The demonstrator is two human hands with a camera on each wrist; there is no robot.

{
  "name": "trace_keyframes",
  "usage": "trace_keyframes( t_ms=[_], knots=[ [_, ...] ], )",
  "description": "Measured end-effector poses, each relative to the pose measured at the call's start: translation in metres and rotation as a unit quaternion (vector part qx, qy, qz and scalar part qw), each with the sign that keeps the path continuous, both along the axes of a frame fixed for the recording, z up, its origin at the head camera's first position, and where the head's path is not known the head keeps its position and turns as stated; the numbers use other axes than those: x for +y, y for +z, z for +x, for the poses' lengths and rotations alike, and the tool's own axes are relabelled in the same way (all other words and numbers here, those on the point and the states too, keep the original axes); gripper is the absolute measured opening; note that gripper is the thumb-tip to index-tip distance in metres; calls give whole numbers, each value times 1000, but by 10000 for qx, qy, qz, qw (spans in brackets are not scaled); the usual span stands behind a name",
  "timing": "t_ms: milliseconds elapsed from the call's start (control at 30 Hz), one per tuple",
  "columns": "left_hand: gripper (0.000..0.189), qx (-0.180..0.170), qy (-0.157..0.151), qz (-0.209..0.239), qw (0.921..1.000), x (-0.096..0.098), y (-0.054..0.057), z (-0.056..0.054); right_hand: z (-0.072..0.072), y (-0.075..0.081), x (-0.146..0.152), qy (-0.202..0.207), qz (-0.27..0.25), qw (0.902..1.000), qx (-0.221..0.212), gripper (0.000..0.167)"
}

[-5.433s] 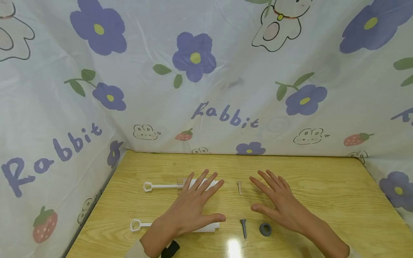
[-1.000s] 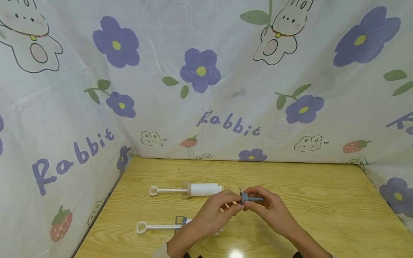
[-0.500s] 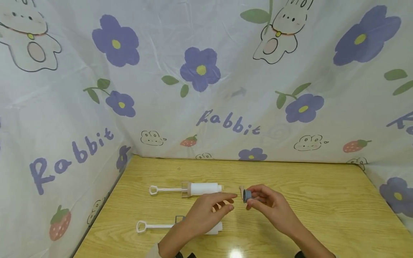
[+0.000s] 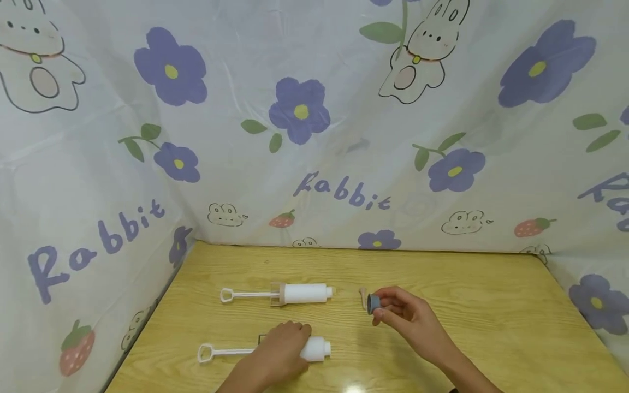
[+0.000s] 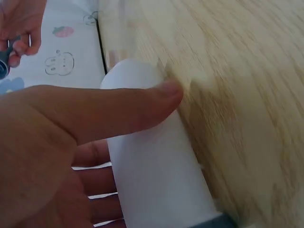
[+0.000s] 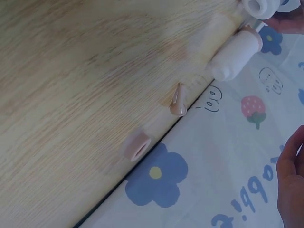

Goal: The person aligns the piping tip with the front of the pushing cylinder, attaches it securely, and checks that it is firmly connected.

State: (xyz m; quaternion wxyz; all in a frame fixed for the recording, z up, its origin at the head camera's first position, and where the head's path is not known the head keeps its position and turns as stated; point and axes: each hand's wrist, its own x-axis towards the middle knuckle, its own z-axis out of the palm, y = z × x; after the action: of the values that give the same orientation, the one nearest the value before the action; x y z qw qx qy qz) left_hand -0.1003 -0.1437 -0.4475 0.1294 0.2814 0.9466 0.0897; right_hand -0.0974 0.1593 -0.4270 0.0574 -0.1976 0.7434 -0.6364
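Note:
My left hand [image 4: 282, 352] grips the white barrel [image 4: 314, 349] of the nearer syringe-like plunger tool. In the left wrist view, the thumb [image 5: 137, 111] crosses the barrel [image 5: 159, 175] and the other fingers pass beneath it. Its white plunger handle [image 4: 205, 352] points left, and a dark collar [image 5: 221, 222] shows at the barrel's end. To the right, my right hand [image 4: 410, 322] pinches a grey ring cap [image 4: 373, 303] above the table, its wide mouth facing left; the grey nozzle behind it is mostly hidden by the fingers.
A second white plunger tool [image 4: 306, 293] with a beige collar lies farther back. A beige nozzle [image 4: 363, 297] lies left of the grey cap. In the right wrist view, a beige ring cap [image 6: 137, 145] lies near the table's back edge. A patterned cloth [image 4: 339, 136] hangs behind the table.
Earlier, both hands were spread over separate parts. The grey cap and nozzle were then joined between them. My left hand has since let go, moved down left and grasped the nearer barrel.

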Motion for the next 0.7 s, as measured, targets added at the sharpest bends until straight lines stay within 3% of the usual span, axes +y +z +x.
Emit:
trace_keyframes(
  t_ms=[133, 300, 400, 533, 700],
  knots=[
    [39, 613, 12, 487, 9969, -4, 9, 0, -1, 4, 1, -50, 140, 9999, -85, 32],
    [49, 1495, 151, 1062, 9829, -5, 43, -8, -2, 10, 3, -205, 223, 9995, 44, 32],
    [55, 1835, 202, 1266, 9746, -5, 59, -12, -1, 10, 4, -232, 205, 9995, 72, 31],
    [56, 2042, 239, 1287, 9701, -7, 67, -13, 1, 5, 6, -165, 184, 9997, -79, 32],
    [57, 1906, 270, 1318, 9724, -7, 66, -11, 0, 0, 6, -142, 94, 9998, -133, 32]
  ],
)
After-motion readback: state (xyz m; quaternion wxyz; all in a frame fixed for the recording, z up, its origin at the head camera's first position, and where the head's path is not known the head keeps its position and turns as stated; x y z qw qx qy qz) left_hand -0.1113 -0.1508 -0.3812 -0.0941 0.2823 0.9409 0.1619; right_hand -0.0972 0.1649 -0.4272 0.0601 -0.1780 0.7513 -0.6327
